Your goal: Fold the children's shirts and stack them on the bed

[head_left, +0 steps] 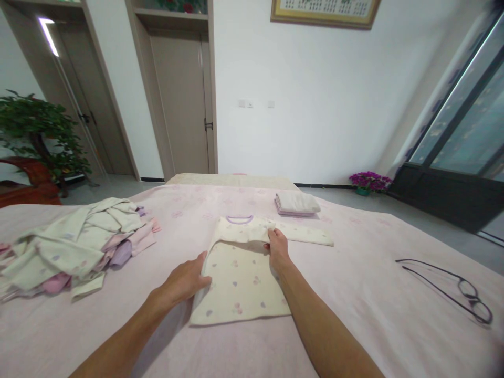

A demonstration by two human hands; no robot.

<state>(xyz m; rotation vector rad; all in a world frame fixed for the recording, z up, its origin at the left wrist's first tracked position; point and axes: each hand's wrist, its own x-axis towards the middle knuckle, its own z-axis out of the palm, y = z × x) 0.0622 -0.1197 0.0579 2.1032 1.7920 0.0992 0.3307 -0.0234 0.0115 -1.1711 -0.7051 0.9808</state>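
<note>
Pale pink floral cloth (346,299) is spread wide and smooth in front of a plain white wall (315,105), so there's decent flat space for fabric. Near the middle lies a cream long-sleeved fabric top with small printed hearts and a lavender neckline (236,286), neck on the far side. Right hand (279,247) has a pinch of it near the right shoulder, seemingly to control the layer lying across the chest. Left hand (187,278) is at the left edge, thumb and forefinger parted, not clenched, probably steadying that side. One sleeve (309,234) stretches out flat to the right. Beyond it sits a neat white-and-lilac folded fabric stack (298,205), likely parked far enough off not to get bumped. Loose cream, pink and purple clothes (74,247) are heaped left; dark thin-framed glasses (468,295) lie right, well apart from the fabric.
</note>
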